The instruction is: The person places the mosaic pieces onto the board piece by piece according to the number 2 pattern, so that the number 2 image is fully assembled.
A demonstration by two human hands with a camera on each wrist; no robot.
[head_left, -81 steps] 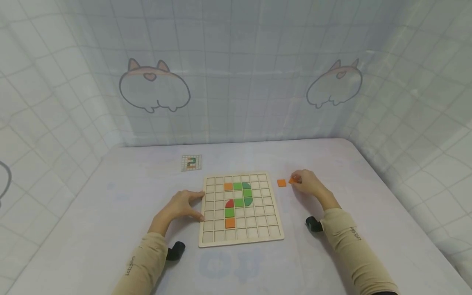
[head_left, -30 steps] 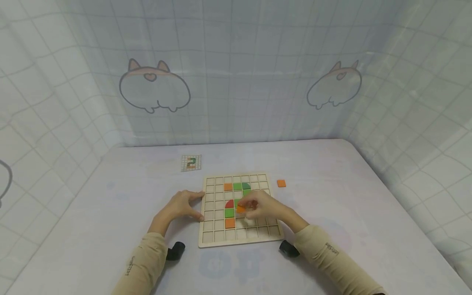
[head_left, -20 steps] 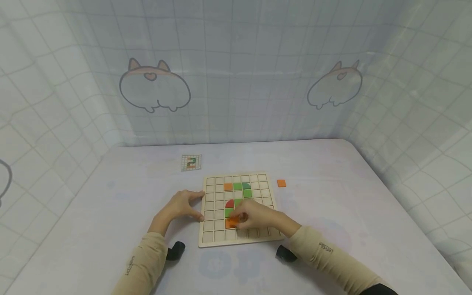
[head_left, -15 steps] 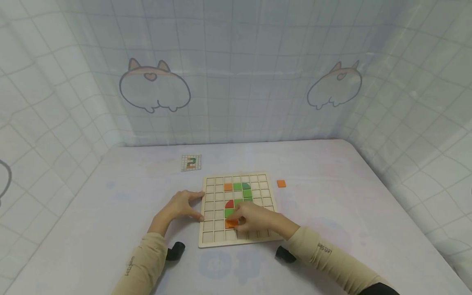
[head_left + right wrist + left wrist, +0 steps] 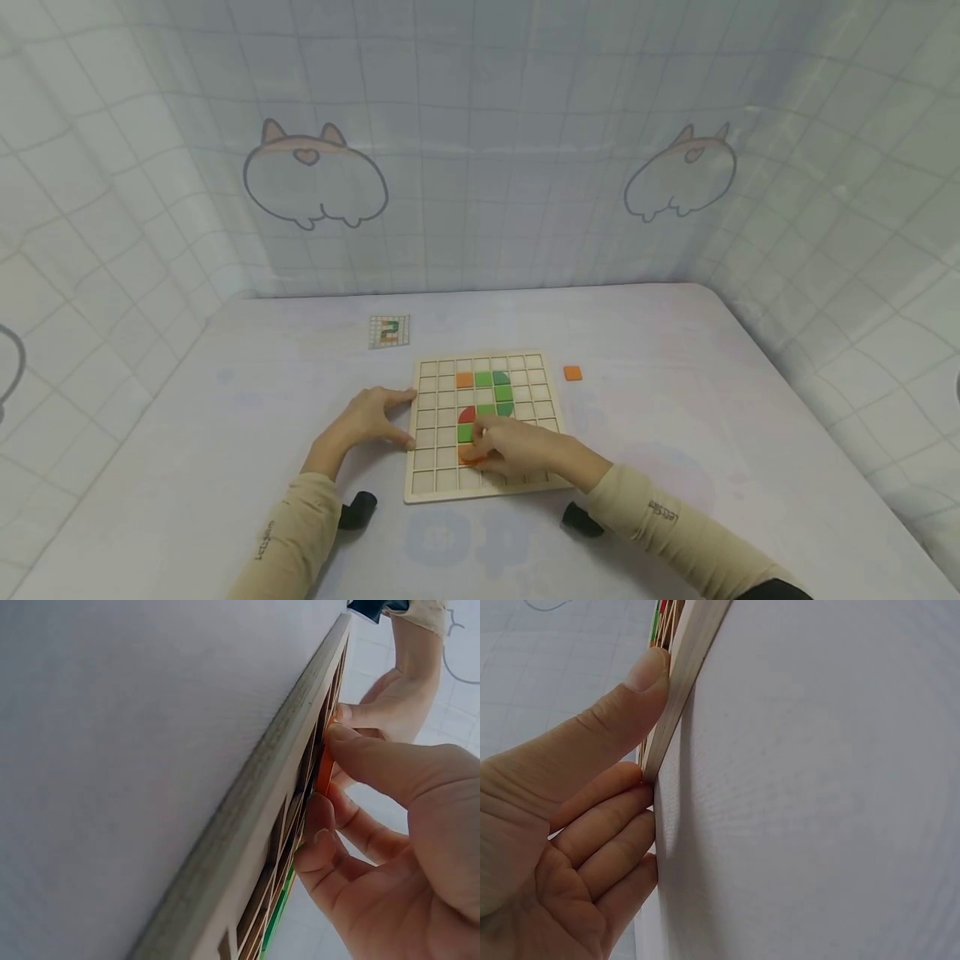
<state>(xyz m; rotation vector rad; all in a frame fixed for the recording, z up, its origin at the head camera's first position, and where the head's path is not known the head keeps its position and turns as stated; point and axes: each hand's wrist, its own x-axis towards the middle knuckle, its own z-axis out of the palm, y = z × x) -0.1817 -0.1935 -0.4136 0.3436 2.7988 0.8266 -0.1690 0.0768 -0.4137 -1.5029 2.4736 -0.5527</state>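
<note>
A square wooden grid board [image 5: 435,482] lies mid-table with orange, green, dark green and red tiles set in its cells. My left hand [image 5: 363,419] touches the board's left edge with thumb and forefinger spread apart. In the left wrist view the thumb [image 5: 649,671] rests against that wooden edge. Over the lower middle cells, my right hand [image 5: 521,446] pinches an orange tile [image 5: 324,771] between thumb and fingers, low at the grid. The hand largely hides this tile in the head view. Beside it sits another orange tile [image 5: 466,454] in its cell.
One loose orange tile [image 5: 572,373] lies right of the board. A small card [image 5: 389,331] printed with a gridded coloured figure lies behind it, to the left. Black fittings stick out at the left wrist [image 5: 358,510] and right wrist [image 5: 582,518]. Tiled-pattern curtains enclose the table.
My right hand picked up one of two orange tiles right of the board and carried it left to the lower grid cells. Lately its fingers shifted slightly there. The left hand stayed put.
</note>
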